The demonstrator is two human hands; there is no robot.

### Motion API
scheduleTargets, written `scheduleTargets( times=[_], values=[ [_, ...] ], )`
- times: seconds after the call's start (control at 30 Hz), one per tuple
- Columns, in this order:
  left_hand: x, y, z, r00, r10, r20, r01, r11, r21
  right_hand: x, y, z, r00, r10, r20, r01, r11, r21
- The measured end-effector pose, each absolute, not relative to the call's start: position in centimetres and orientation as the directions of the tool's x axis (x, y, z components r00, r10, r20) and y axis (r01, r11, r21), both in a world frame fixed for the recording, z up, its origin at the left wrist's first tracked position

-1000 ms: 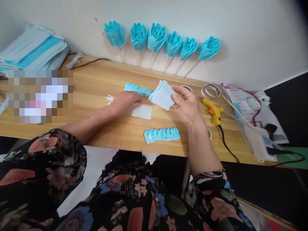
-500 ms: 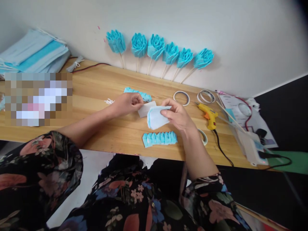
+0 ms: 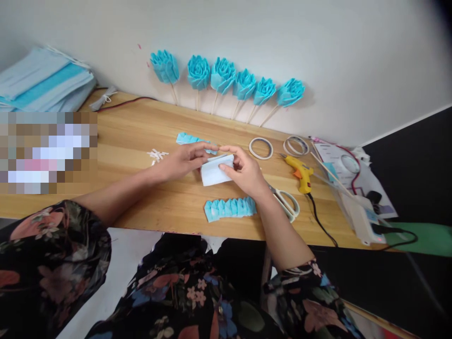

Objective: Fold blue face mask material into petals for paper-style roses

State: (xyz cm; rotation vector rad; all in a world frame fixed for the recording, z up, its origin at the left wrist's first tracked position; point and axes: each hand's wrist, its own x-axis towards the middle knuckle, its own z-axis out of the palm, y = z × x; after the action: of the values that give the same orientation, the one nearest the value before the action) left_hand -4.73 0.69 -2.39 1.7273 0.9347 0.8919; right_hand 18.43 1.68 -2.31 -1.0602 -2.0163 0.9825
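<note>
Just behind the pleated blue strip (image 3: 230, 208), both hands pinch one stack of pale fabric squares (image 3: 215, 172): left hand (image 3: 183, 160) closed on its top edge, right hand (image 3: 243, 170) clamped on the right side, prob. to keep layers aligned; scissors (image 3: 286, 203) lie right of strip

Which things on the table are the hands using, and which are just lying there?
In use:
- left hand and right hand both holding the pale blue folded piece

Lying about:
- pleated blue strip
- scissors
- glue gun
- tape rolls
- blue flowers on sticks
</note>
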Motion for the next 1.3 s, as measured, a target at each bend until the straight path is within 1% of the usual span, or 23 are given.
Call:
scheduleTargets(
  times=[0.1,0.2,0.27,0.33,0.4,0.47,0.53,0.63,0.7,0.77,0.83,0.9,1.0,1.17,1.3],
  values=[
    [-4.6,0.1,-1.7,0.404,0.897,0.179,0.217,-0.285,0.934,18.3,1.6,-2.4,-0.467,0.868,0.167,0.369,0.364,-0.855],
    [-4.3,-0.1,-2.0,0.437,0.882,0.176,0.137,-0.259,0.956,18.1,1.6,-2.6,-0.479,0.864,0.153,0.372,0.358,-0.857],
    [-4.1,0.0,-2.6,0.428,0.883,0.193,0.097,-0.257,0.962,18.0,1.7,-2.7,-0.458,0.869,0.184,0.387,0.382,-0.839],
    [-3.9,0.1,-2.9,0.381,0.895,0.230,0.072,-0.277,0.958,17.9,1.8,-2.6,-0.424,0.870,0.253,0.388,0.427,-0.817],
    [-3.8,0.1,-3.0,0.330,0.904,0.272,0.033,-0.299,0.954,17.9,1.8,-2.6,-0.422,0.851,0.313,0.354,0.472,-0.807],
    [-3.7,0.0,-2.7,0.274,0.912,0.307,-0.003,-0.318,0.948,17.9,1.8,-2.6,-0.480,0.821,0.307,0.302,0.484,-0.822],
    [-3.6,-0.2,-2.5,0.207,0.919,0.335,-0.008,-0.341,0.940,17.9,1.8,-2.8,-0.531,0.807,0.260,0.276,0.454,-0.847],
    [-3.5,-0.1,-2.8,0.124,0.921,0.369,0.029,-0.375,0.926,17.8,1.7,-3.0,-0.490,0.839,0.236,0.280,0.408,-0.869],
    [-3.5,0.1,-3.4,0.111,0.917,0.384,0.056,-0.391,0.919,17.7,1.7,-2.9,-0.423,0.864,0.272,0.283,0.411,-0.866],
    [-3.6,0.4,-4.0,0.121,0.910,0.397,0.099,-0.409,0.907,17.8,1.7,-2.5,-0.381,0.867,0.322,0.311,0.448,-0.838],
    [-3.7,0.6,-4.3,0.162,0.904,0.395,0.181,-0.420,0.889,17.8,1.8,-2.2,-0.392,0.851,0.349,0.374,0.494,-0.785],
    [-3.7,0.5,-4.2,0.234,0.902,0.363,0.271,-0.419,0.867,17.8,1.9,-2.1,-0.450,0.825,0.342,0.413,0.532,-0.739],
    [-3.7,0.1,-3.5,0.319,0.904,0.285,0.338,-0.390,0.857,17.7,2.0,-2.2,-0.526,0.798,0.293,0.414,0.542,-0.732],
    [-3.6,0.1,-3.1,0.310,0.914,0.263,0.365,-0.370,0.854,17.7,2.0,-2.5,-0.502,0.820,0.276,0.430,0.513,-0.743],
    [-3.7,0.2,-3.3,0.290,0.925,0.246,0.409,-0.352,0.842,17.8,2.1,-2.5,-0.459,0.837,0.296,0.447,0.506,-0.737]
  ],
)
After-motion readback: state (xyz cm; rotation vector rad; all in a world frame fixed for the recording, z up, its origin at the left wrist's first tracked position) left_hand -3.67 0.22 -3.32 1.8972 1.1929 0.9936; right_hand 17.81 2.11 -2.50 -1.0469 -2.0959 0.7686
